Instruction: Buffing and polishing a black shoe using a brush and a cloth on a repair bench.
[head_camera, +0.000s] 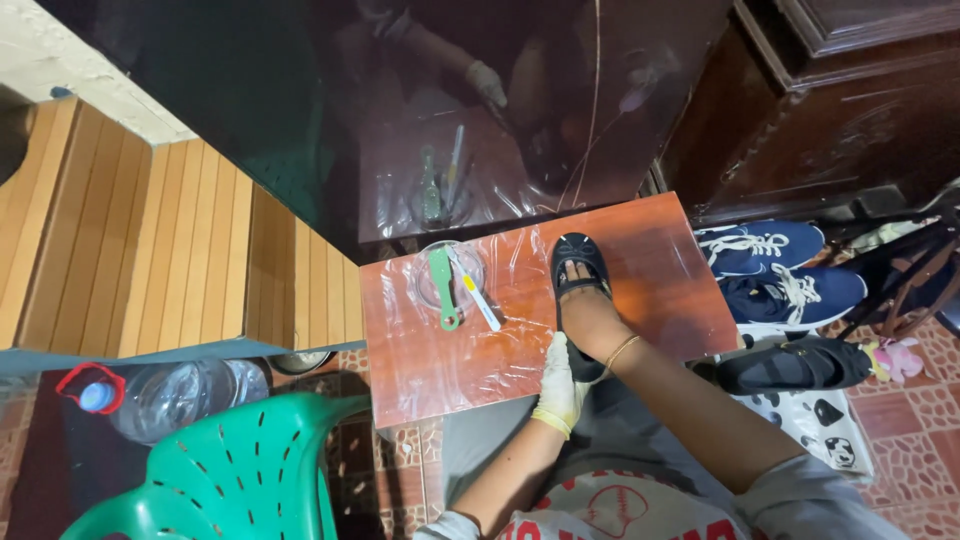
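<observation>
A pale, thin glove covers the left hand (560, 392), which cups the heel of a black perforated shoe (580, 290) worn on a foot planted on the reddish, plastic-wrapped counter (660, 270). The right hand is out of sight. Beyond, a clear round dish (450, 275) holds a green flat tool (444, 288) and a white stick (476, 292).

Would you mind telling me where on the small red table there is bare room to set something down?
The red table is free along its right side, right of the foot in the black shoe, and at its front-left corner, below the glass bowl holding the green tool. The middle is crowded: bowl, foot, and the gloved left hand at the heel.
</observation>
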